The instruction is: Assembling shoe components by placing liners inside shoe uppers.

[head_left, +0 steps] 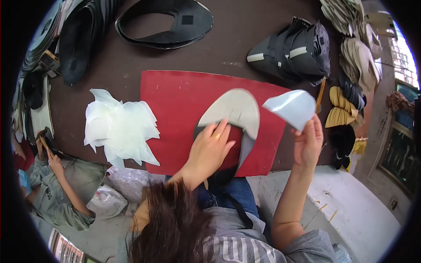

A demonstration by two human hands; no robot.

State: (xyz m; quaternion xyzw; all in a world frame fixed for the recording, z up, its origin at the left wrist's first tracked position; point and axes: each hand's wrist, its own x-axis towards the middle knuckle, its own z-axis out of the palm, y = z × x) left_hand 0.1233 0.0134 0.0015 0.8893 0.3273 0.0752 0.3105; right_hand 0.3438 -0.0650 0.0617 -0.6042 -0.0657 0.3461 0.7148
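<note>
A shoe upper piece (234, 107) with a beige toe part and dark grey sides lies on a red board (169, 114) in front of me. My left hand (208, 147) rests on its lower beige edge, fingers stretched out. To the right, my right hand (308, 142) pinches a glossy, translucent whitish curved sheet (294, 108) by its lower right corner, raised apart from the upper. A loose pile of similar white sheets (120, 125) overlaps the board's left edge.
On the brown table (226, 65) lie a black upper (193, 26) and a bundle of stacked dark uppers (294, 50). More pieces stand at far left (81, 44) and far right (359, 61). A co-worker (55, 193) sits at left, handling something. A white surface (346, 197) extends beside my right arm.
</note>
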